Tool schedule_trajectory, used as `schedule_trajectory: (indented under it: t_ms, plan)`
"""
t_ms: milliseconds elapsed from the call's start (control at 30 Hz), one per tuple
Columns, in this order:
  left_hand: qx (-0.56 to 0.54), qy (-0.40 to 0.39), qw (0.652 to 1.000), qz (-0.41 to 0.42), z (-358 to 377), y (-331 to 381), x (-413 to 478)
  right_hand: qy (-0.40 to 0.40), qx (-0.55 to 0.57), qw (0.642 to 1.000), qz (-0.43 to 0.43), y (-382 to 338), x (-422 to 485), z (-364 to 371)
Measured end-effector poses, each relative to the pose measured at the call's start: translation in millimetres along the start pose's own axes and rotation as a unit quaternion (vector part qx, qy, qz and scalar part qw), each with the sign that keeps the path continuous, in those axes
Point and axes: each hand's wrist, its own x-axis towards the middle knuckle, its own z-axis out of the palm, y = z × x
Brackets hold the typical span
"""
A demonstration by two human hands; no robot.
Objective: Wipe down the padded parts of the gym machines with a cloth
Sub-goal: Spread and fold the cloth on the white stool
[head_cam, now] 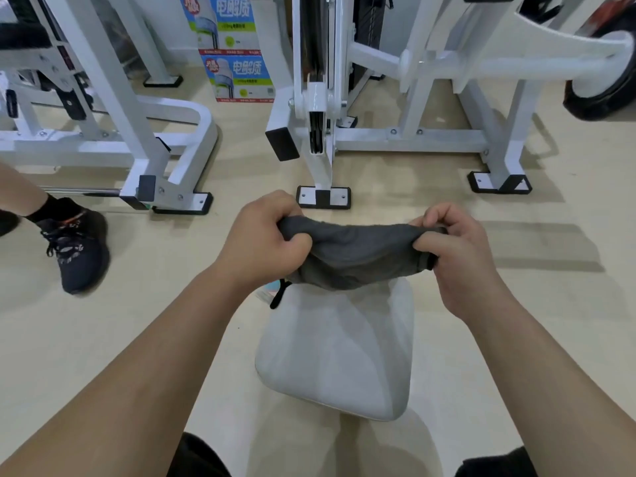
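A dark grey cloth [358, 254] is stretched between my two hands at the middle of the view. My left hand [265, 239] grips its left end with curled fingers. My right hand [457, 246] pinches its right end. The cloth hangs just above the far end of a light grey padded seat [337, 352], which lies below my arms. I cannot tell whether the cloth touches the pad.
White machine frames [323, 132] stand ahead on the beige floor, with black-edged feet [323, 197] close beyond my hands. Another person's leg and dark shoe [77, 249] stand at the left. Blue printed boxes [237, 74] sit at the back. A black padded roller [605, 94] is at the far right.
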Motion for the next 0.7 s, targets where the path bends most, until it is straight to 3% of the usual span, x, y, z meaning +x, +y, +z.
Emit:
schedule_trajectory:
  t_ms: [100, 267, 367, 467, 567, 633, 700]
  plan:
    - [-0.018, -0.041, 0.997, -0.070, 2, -4, -4, 0.022, 0.023, 0.999, 0.027, 2, 1, -6]
    - [-0.229, -0.092, 0.956, -0.155, -28, 25, 3, -0.153, 0.135, 0.974, 0.103, -27, -9, -11]
    - [-0.231, -0.109, 0.951, -0.175, -39, 30, 8, -0.099, 0.126, 0.979, 0.127, -17, -3, -10]
    - [-0.122, -0.095, 0.972, -0.175, -17, 11, 12, 0.026, 0.027, 0.993, 0.108, 13, 10, -11]
    - [0.007, -0.083, 0.985, -0.150, 17, -28, 8, 0.087, -0.114, 0.989, 0.020, 50, 20, -8]
    - [0.110, -0.057, 0.984, -0.127, 28, -43, 3, 0.079, -0.266, 0.960, -0.050, 67, 22, -11]
    - [0.165, -0.081, 0.979, -0.085, 32, -44, -4, 0.012, -0.424, 0.904, -0.054, 75, 18, -16]
